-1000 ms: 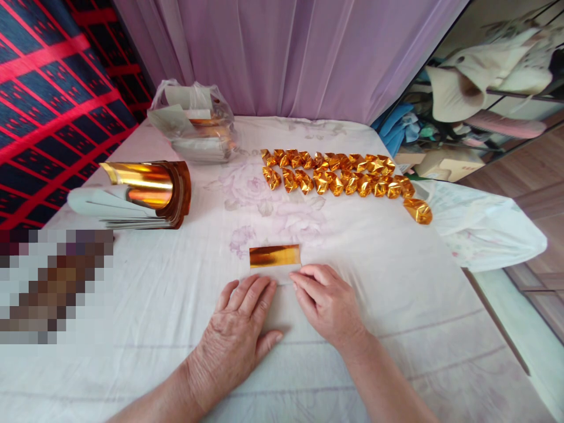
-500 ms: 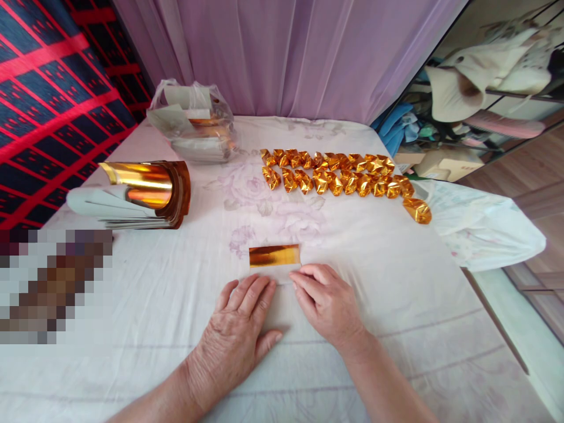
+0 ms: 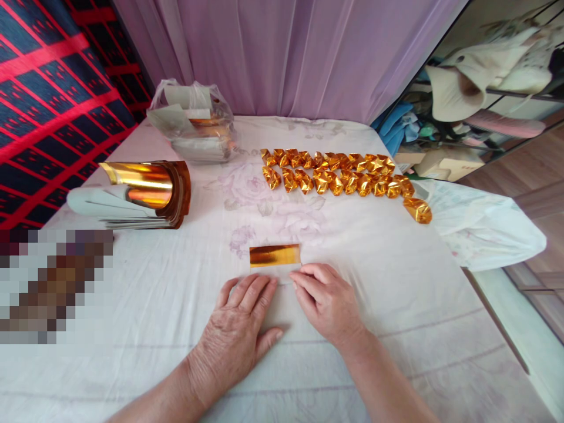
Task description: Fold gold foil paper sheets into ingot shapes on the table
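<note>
A small folded sheet of gold foil paper [image 3: 275, 255] lies on the cloth in front of me, its gold side up at the far part and a pale strip along the near edge. My left hand [image 3: 240, 320] rests flat, fingers stretched, with the fingertips on the pale near edge and the thumb out to the side. At the sheet's near right corner, my right hand [image 3: 328, 302] has its thumb and fingers pinched together on the paper. Farther back, several folded gold foil pieces [image 3: 337, 182] stand in two rows.
At left stands a bent stack of gold foil sheets [image 3: 150, 182]. Behind it is a clear plastic bag [image 3: 215, 117] of more sheets. A white bag [image 3: 489, 226] hangs by the table's right edge. A purple curtain [image 3: 282, 59] closes the back; shelves with hats stand at right.
Hardly anything differs. The sheet and my left fingertips have shifted very slightly to the right; my right hand keeps its pinch at the same corner.
</note>
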{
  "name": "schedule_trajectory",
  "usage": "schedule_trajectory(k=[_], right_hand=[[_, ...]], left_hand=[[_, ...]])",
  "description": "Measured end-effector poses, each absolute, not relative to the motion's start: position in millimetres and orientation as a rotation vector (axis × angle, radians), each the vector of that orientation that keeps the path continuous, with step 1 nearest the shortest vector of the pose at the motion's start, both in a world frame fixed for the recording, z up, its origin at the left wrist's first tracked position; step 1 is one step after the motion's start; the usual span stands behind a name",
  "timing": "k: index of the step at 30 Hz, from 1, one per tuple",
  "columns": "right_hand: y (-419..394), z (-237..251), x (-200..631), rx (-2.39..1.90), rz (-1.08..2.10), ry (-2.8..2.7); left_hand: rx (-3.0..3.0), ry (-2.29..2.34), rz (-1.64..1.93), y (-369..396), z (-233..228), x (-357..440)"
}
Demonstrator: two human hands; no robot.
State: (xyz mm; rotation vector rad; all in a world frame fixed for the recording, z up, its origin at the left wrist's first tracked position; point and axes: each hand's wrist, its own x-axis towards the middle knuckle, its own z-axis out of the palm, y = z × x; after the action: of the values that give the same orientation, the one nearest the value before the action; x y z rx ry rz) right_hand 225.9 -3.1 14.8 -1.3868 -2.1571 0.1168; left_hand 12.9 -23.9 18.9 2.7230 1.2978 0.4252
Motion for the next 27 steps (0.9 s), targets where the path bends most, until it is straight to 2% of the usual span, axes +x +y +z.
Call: schedule_trajectory(k=[27], right_hand=[[-3.6, 17.3, 223.1, -1.358, 0.103, -2.281]], left_hand=[[2.718, 1.306, 0.393, -21.3, 19.7, 14.3]])
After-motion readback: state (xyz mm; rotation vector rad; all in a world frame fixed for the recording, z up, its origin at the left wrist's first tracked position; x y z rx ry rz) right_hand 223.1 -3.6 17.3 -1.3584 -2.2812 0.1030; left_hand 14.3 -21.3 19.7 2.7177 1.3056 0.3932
